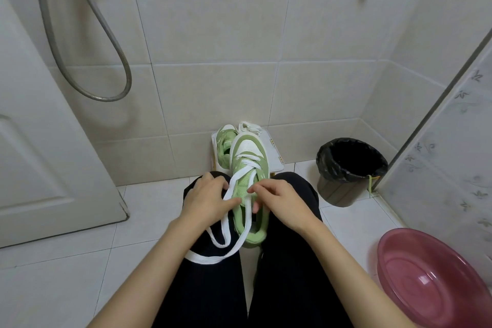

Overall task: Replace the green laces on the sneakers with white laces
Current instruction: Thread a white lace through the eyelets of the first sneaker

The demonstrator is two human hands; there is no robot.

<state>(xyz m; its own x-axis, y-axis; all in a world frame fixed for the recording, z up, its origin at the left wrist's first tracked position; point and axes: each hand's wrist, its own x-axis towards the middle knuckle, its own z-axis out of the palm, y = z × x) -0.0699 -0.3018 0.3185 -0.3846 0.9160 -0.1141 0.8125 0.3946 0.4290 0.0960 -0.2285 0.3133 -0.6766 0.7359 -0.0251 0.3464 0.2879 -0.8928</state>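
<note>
Whoever is doing this wants both strands flat and evenly tensioned before feeding the next eyelet, I'd say; a wide lace like this twists easily, and a twist pulled through would show on the tongue. Drawing the slack up from the loose loop first, then guiding the tip in from the outside, looks like the tidy way.

The left hand [207, 201] sits over the left knee, fingers curled, thumb stretched toward the shoe, and it seems to hold one strand of the white lace [205, 259] under its fingers. From there the slack falls in a loop across the left of the person's thighs [287, 261].

The sneaker [246, 181] stands wedged between those thighs, toe pointing away, white crossings done at the toe end only and the nearer eyelets bare. It lies just beside both hands, touching their fingertips.

The right hand [279, 204] has thumb and forefinger closed together at the shoe's right eyelet row, apparently pinching the other strand.

Beyond, the second sneaker [225, 145] lies on the left side of a white stool [274, 152].
</note>
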